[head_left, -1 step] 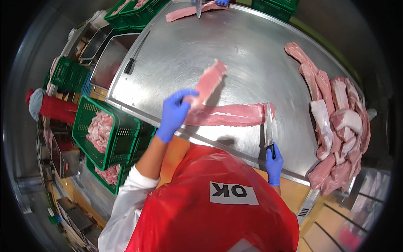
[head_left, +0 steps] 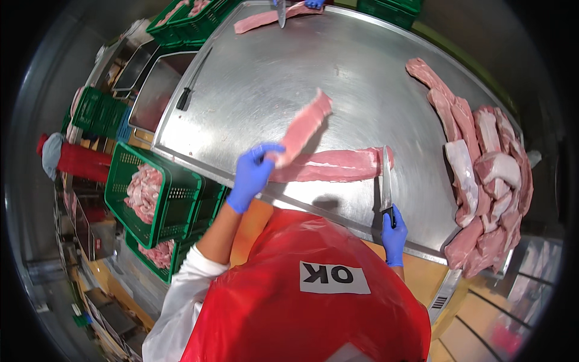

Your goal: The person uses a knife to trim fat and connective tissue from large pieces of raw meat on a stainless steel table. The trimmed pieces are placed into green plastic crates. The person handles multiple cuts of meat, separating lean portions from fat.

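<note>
My left hand (head_left: pixel 250 177), in a blue glove, pinches the near end of a flat pink strip of meat (head_left: pixel 306 127). The strip slants up and away over the steel table, its shadow falling beside it. Beneath its held end lies a long pale-red piece of loin meat (head_left: pixel 338 165) with a white streak, flat near the table's front edge. My right hand (head_left: pixel 394 236), gloved too, grips the black handle of a knife (head_left: pixel 386 181). Its blade points away from me, over the right end of the loin piece; whether it touches the meat I cannot tell.
Raw meat cuts (head_left: pixel 482 175) are heaped at the table's (head_left: pixel 241 78) right. A second knife (head_left: pixel 186 96) lies at the left edge. Green crates (head_left: pixel 154 199) with trimmings stand lower left. At the far edge, another person's gloved hands (head_left: pixel 313 3) work meat with a knife.
My left hand has shifted slightly right and nearer to me. The strip's far end has swung a little to the right. My right hand and the knife stay about where they were.
</note>
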`<state>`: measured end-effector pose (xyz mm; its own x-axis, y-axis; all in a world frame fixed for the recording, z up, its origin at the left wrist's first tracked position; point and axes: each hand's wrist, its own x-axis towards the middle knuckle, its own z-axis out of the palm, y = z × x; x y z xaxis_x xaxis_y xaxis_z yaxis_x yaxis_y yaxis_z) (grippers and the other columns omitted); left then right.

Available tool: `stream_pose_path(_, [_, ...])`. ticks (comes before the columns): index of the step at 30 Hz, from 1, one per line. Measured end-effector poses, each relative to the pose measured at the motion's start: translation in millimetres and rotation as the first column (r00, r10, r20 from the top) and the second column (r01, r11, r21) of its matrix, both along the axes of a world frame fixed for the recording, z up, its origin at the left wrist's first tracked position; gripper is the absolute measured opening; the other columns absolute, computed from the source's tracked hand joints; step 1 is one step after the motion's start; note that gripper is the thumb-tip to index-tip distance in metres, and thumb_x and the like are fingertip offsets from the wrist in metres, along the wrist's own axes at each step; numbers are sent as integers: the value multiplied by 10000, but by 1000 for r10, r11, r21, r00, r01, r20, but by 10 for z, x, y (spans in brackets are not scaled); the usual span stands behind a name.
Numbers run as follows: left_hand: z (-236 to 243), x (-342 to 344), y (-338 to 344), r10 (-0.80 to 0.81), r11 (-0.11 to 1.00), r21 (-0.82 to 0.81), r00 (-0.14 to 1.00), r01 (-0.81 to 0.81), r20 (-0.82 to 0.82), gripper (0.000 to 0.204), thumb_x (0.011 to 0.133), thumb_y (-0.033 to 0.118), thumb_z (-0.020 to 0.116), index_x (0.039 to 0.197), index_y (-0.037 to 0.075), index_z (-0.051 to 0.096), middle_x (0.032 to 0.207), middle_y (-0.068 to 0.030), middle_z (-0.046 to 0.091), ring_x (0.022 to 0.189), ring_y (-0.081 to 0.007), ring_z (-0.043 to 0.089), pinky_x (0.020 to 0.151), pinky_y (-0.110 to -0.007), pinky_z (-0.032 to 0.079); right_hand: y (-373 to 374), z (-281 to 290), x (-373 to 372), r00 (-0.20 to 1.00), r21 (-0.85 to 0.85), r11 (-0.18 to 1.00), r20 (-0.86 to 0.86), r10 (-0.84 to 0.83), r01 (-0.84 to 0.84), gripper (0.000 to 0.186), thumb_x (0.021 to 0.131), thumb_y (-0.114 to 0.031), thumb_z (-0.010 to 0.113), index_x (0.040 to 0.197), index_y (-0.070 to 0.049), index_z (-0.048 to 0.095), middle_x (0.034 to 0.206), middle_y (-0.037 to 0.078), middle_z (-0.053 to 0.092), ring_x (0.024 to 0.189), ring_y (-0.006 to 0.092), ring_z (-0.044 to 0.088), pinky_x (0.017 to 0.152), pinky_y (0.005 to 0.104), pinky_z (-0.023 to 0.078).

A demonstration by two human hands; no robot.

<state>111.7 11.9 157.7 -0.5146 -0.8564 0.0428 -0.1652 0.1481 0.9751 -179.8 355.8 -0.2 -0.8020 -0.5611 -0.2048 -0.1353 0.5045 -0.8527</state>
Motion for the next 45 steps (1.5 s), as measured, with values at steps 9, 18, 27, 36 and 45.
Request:
stream_pose_path(9, [-1596, 368, 380, -192, 916, -236, 873, 324, 449, 263, 952, 115, 644, 1191, 47, 728, 1225, -199, 694, 1131, -369, 662, 967, -465, 546, -104, 225, 99, 998, 140, 988, 5, 60, -60, 355, 987, -196, 720, 1327, -112, 663, 1031, 215, 767, 933, 332, 772, 827, 430, 584])
stream_pose_path(18, [-1553, -706, 170, 86, 870, -376, 653, 318, 753, 476, 836, 367, 825, 1118, 22, 661, 1153, -234, 685, 1078, -401, 668, 909, -500, 553, -265, 344, 187, 976, 64, 977, -70, 208, -204, 313, 990, -163, 699, 1280, -60, 643, 1029, 218, 755, 944, 370, 764, 830, 436, 582])
stream_pose_path(27, [-1492, -737, 34, -523, 806, 472, 804, 358, 284, 366, 940, 272, 763, 1143, -17, 666, 1017, -71, 707, 952, -154, 664, 852, -339, 569, -53, 408, 237, 995, 130, 988, -38, 90, -84, 379, 1029, -242, 658, 1387, -118, 664, 1160, 216, 759, 1032, 377, 754, 880, 422, 582])
stream_pose_path(36, [-1764, -304, 398, -472, 522, 835, 875, 173, 113, 305, 981, 212, 714, 1210, 10, 726, 1071, -43, 728, 924, -154, 685, 812, -318, 577, -434, 443, 281, 819, 168, 853, -238, 522, -495, 362, 1015, -250, 660, 1366, -172, 703, 1004, 137, 669, 886, 340, 678, 817, 449, 558])
stream_pose_path(45, [-1740, -453, 530, -476, 736, 644, 835, 207, 275, 273, 950, 161, 651, 1153, -7, 721, 1017, -19, 682, 884, -99, 620, 776, -271, 536, -1646, -197, 518, 603, 186, 734, -458, 653, -653, 407, 1000, -192, 626, 1403, -236, 661, 1019, 173, 635, 888, 379, 654, 796, 506, 557])
